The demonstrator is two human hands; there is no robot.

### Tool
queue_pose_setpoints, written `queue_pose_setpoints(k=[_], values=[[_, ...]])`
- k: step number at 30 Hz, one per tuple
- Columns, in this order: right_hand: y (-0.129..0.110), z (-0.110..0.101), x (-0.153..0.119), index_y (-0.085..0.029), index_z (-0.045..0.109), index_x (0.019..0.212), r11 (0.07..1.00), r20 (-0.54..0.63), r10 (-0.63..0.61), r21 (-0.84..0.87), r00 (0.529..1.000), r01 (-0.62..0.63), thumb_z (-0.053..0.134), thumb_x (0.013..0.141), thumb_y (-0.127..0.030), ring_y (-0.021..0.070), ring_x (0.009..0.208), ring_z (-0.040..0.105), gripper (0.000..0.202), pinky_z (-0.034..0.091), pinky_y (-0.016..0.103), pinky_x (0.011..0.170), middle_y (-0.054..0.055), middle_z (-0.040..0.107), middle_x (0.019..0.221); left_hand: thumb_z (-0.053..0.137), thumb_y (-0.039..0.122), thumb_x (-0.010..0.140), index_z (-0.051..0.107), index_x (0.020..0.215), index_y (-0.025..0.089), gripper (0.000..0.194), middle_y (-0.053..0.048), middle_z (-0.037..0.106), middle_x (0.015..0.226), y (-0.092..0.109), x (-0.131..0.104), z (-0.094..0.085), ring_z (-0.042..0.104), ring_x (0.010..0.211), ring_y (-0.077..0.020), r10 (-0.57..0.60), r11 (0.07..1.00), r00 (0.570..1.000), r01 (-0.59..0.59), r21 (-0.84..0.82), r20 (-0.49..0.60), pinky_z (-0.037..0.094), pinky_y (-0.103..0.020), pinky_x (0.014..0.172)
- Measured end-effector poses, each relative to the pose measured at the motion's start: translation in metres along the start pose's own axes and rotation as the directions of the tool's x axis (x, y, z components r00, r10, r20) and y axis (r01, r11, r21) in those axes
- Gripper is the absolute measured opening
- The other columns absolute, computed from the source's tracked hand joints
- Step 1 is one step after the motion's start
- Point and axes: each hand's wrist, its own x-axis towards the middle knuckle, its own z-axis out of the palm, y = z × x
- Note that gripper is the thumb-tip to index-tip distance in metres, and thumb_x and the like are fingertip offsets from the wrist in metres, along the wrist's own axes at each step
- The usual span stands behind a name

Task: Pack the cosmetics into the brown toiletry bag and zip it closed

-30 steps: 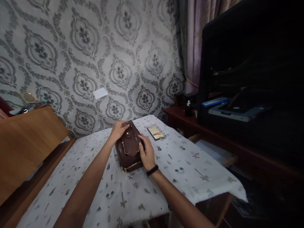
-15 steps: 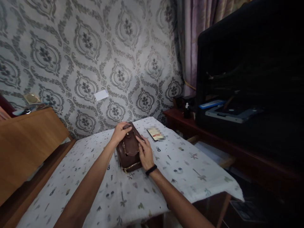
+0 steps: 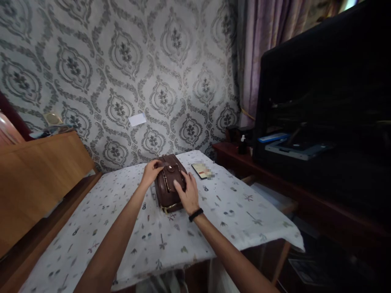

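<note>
A brown leather bag (image 3: 165,198) lies on the patterned white tablecloth, its gold-coloured zip along the near edge. On its upper face is a zipped pocket (image 3: 174,176) with a round metal snap (image 3: 171,167). My left hand (image 3: 150,174) is closed at the bag's upper left edge, thumb and forefinger near the snap; the other fingers are partly hidden. Over the bag's right side lies my right hand (image 3: 190,194), thumb on the pocket and fingers spread apart along its right edge. That wrist wears a black band (image 3: 196,215).
A phone (image 3: 200,171) with a partly blurred screen lies right of the bag. The tablecloth (image 3: 232,232) hangs over the table edge. A wooden cabinet (image 3: 45,162) borders the left. At the right stand a dark red desk (image 3: 226,152), a small dark bottle (image 3: 242,145) and a large black screen (image 3: 320,81).
My left hand has moved off the snap to the bag's left edge, uncovering the snap. My right thumb now lies lower on the pocket, apart from the fingers. The view has shifted slightly.
</note>
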Motion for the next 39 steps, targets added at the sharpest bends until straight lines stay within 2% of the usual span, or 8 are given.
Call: queue_pose_setpoints(k=[3, 9, 17, 23, 29, 33, 36, 39], values=[[-0.012, 0.007, -0.003, -0.018, 0.05, 0.136, 0.992, -0.002, 0.037, -0.117, 0.999, -0.037, 0.056, 0.084, -0.059, 0.0379, 0.136, 0.037, 0.067, 0.037, 0.061, 0.105, 0.021, 0.042, 0.144, 0.065, 0.014, 0.073, 0.072, 0.091, 0.017, 0.019, -0.005, 0.073, 0.092, -0.003, -0.004, 0.004, 0.065, 0.088, -0.019, 0.006, 1.0, 1.0, -0.006, 0.002, -0.023, 0.049, -0.032, 0.085], [-0.019, 0.004, 0.002, -0.021, 0.051, 0.134, 0.982, 0.069, 0.051, -0.185, 0.996, -0.037, 0.061, 0.082, -0.048, 0.0378, 0.133, 0.04, 0.06, 0.04, 0.06, 0.101, 0.02, 0.041, 0.142, 0.066, 0.011, 0.072, 0.073, 0.091, 0.015, 0.02, -0.006, 0.074, 0.091, -0.005, -0.006, 0.007, 0.065, 0.085, -0.0192, -0.009, 1.0, 0.999, 0.008, -0.017, -0.05, 0.049, -0.032, 0.082], [-0.032, 0.0, 0.009, -0.018, 0.054, 0.131, 0.959, 0.099, 0.074, -0.281, 0.992, -0.043, 0.063, 0.081, -0.047, 0.0391, 0.135, 0.039, 0.058, 0.04, 0.059, 0.102, 0.022, 0.04, 0.144, 0.067, 0.011, 0.073, 0.071, 0.088, 0.014, 0.016, -0.006, 0.073, 0.089, -0.004, -0.007, 0.006, 0.065, 0.084, -0.0191, -0.011, 0.997, 0.998, 0.007, -0.071, -0.058, 0.05, -0.033, 0.083], [-0.031, 0.007, 0.015, -0.019, 0.056, 0.131, 0.948, 0.105, 0.021, -0.317, 0.994, 0.013, 0.063, 0.081, -0.042, 0.037, 0.136, 0.037, 0.056, 0.04, 0.055, 0.104, 0.02, 0.039, 0.144, 0.06, 0.012, 0.08, 0.065, 0.105, 0.016, 0.026, -0.01, 0.066, 0.111, 0.0, -0.025, 0.026, 0.06, 0.11, -0.0223, -0.012, 0.997, 0.984, -0.002, -0.081, -0.179, 0.045, -0.037, 0.099], [-0.022, 0.01, 0.012, -0.018, 0.058, 0.128, 0.955, 0.085, -0.03, -0.293, 0.996, 0.054, 0.061, 0.082, -0.041, 0.0366, 0.136, 0.036, 0.052, 0.039, 0.055, 0.105, 0.02, 0.039, 0.144, 0.059, 0.012, 0.079, 0.063, 0.108, 0.019, 0.031, -0.01, 0.064, 0.114, 0.0, -0.032, 0.044, 0.057, 0.115, -0.0246, -0.042, 0.995, 0.965, 0.018, -0.093, -0.259, 0.042, -0.04, 0.104], [-0.02, 0.011, 0.007, -0.019, 0.057, 0.129, 0.96, 0.066, -0.068, -0.266, 0.995, 0.083, 0.056, 0.086, -0.051, 0.0377, 0.138, 0.034, 0.054, 0.037, 0.058, 0.105, 0.02, 0.036, 0.147, 0.06, 0.017, 0.08, 0.064, 0.106, 0.019, 0.026, -0.009, 0.067, 0.112, 0.0, -0.03, 0.033, 0.059, 0.111, -0.0231, -0.037, 0.993, 0.974, 0.01, -0.117, -0.222, 0.044, -0.038, 0.1], [-0.021, 0.012, -0.001, -0.02, 0.052, 0.135, 0.958, 0.044, -0.098, -0.266, 0.994, 0.106, 0.054, 0.085, -0.06, 0.039, 0.142, 0.028, 0.064, 0.034, 0.06, 0.107, 0.02, 0.027, 0.153, 0.059, 0.022, 0.081, 0.068, 0.098, 0.016, 0.02, -0.007, 0.071, 0.098, 0.0, -0.021, 0.015, 0.065, 0.093, -0.0204, -0.024, 0.99, 0.988, 0.003, -0.141, -0.15, 0.049, -0.032, 0.087], [-0.021, 0.013, -0.006, -0.019, 0.049, 0.138, 0.953, 0.024, -0.135, -0.271, 0.991, 0.136, 0.055, 0.085, -0.061, 0.0398, 0.143, 0.024, 0.068, 0.032, 0.06, 0.108, 0.021, 0.022, 0.155, 0.059, 0.027, 0.081, 0.071, 0.085, 0.015, 0.017, -0.003, 0.072, 0.08, 0.001, -0.011, 0.0, 0.063, 0.076, -0.0174, -0.001, 0.99, 0.996, -0.011, -0.144, -0.089, 0.048, -0.027, 0.073]])
